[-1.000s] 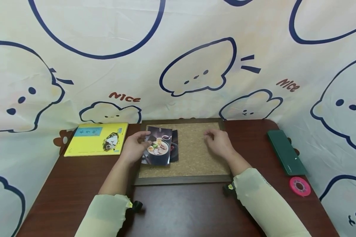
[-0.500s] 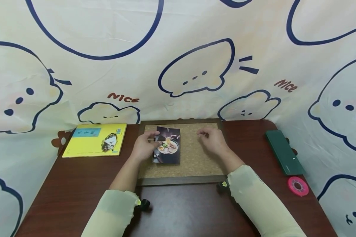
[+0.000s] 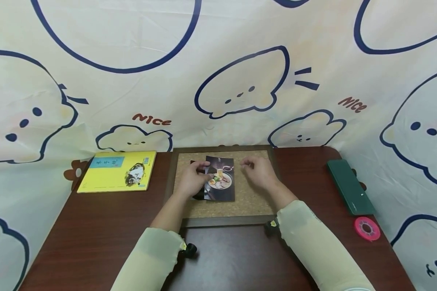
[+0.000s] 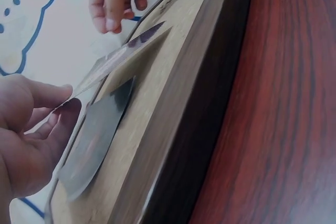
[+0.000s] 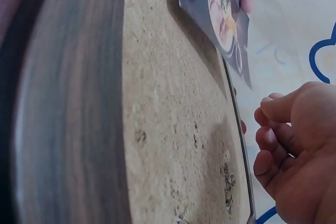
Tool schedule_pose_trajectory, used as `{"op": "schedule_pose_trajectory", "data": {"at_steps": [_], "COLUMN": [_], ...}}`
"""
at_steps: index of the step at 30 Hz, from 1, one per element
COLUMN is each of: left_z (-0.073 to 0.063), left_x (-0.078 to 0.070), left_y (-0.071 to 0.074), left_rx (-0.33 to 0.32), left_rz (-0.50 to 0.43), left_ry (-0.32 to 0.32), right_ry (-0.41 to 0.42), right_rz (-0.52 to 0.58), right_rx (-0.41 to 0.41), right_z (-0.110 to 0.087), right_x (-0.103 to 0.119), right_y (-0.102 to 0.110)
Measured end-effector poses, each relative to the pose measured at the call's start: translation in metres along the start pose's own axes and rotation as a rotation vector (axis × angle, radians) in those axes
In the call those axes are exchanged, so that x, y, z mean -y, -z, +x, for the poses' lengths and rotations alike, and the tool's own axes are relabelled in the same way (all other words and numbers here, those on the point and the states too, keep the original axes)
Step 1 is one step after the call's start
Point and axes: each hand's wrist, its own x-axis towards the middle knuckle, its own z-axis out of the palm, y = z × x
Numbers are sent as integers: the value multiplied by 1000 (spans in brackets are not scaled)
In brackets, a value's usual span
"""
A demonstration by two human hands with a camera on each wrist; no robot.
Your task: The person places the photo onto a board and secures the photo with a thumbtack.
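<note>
My left hand [image 3: 190, 181] pinches the left edge of a photo card [image 3: 223, 182] printed with a bowl of noodles. The left wrist view has this card tilted and raised above a framed cork board [image 3: 240, 208]. A second, dark card [image 4: 97, 140] lies on the cork beneath it, slightly curved; in the head view the left hand and upper card mostly cover it. Over the board's right half hovers my right hand [image 3: 260, 173], close to the card's right edge but apart from it. Its fingers [image 5: 266, 139] are loosely curled, and nothing shows between them.
A yellow book [image 3: 113, 178] lies on the table [image 3: 76, 242] left of the board. At the right edge are a dark green flat case [image 3: 351, 188] and a pink ring-shaped roll [image 3: 367, 229]. A cartoon-print cloth [image 3: 236, 36] hangs behind.
My left hand has carried the noodle card rightward across the board, over and past the dark card, whose left part shows now. My right hand has shifted slightly left.
</note>
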Motion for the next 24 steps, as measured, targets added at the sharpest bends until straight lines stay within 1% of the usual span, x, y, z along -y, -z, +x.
{"op": "schedule_pose_trajectory", "data": {"at_steps": [5,8,16,21,24], "left_z": [4,5,11,14,14], "left_x": [-4,-6,-10,-11,-12], "left_y": [-12,-19,-36,-45,-49], "left_rx": [-15,-25,-43,-43,-45], "left_rz": [-13,-2,26,82,90], "left_ry": [15,26,43,27,22], "right_ry": [-12,-16,-15,-35,-37], "right_rz": [19,20,-21,-30,-51], "right_rx": [17,25,25,41,46], "right_z": [4,6,10,12,13], "right_x": [1,1,2,4,4], "right_y": [-1,-2,-4,-4,-4]}}
